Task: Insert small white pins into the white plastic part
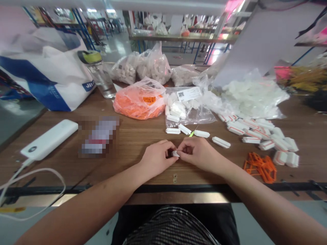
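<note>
Both hands meet over the near edge of the wooden counter (133,136), fingers curled inward, the left hand (157,158) and right hand (198,153) pinching a small white plastic piece (174,154) between them. A dark part shows at its left end, though the fingers hide much of it. Just ahead of the hands, several loose white plastic pieces (201,133) lie on the counter, with a thin lime-green sliver (191,133) among them, too small to identify. More white pieces with orange stripes (251,129) spread out to the right, beside a tangle of orange plastic runners (260,166). Farther back sit a transparent bag of white pieces (178,109) with a QR-code label (189,93), an orange-filled plastic bag (139,102), and a glass bottle (98,73) with a yellow-green lid. On the left lie a white power bank (49,139) with its cable, a pixelated object (99,136), and a blue-and-white tote bag (46,75)
</note>
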`<state>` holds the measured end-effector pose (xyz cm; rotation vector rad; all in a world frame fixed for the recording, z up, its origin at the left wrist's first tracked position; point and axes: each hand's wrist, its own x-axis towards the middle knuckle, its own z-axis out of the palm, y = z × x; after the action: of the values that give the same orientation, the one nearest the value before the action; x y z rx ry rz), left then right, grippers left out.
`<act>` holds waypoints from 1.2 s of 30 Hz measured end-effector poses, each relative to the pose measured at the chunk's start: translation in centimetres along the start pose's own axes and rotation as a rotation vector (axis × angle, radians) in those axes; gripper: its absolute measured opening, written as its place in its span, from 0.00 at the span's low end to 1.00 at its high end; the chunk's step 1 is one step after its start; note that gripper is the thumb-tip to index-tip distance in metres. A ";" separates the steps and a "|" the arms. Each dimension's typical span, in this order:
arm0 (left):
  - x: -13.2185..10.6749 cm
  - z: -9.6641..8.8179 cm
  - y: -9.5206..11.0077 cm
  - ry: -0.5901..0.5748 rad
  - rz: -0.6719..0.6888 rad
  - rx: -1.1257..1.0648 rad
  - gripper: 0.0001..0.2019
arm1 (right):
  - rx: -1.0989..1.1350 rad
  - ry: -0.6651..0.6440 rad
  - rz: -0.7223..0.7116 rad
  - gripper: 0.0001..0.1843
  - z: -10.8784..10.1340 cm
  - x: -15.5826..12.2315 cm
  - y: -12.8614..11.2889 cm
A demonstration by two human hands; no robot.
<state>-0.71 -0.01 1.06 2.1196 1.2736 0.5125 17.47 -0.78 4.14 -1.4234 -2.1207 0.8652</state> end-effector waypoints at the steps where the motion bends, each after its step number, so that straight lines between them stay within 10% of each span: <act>1: 0.0 0.0 0.0 -0.002 0.003 0.006 0.04 | -0.009 -0.007 -0.010 0.05 0.1 0.2 0.1; 36: 0.0 -0.1 0.1 -0.014 0.011 -0.008 0.05 | -0.624 0.013 -0.426 0.12 0.5 -1.0 0.0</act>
<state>-0.69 0.00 1.17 2.1214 1.2502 0.5055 17.48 -1.84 3.77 -1.1357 -2.6733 0.0226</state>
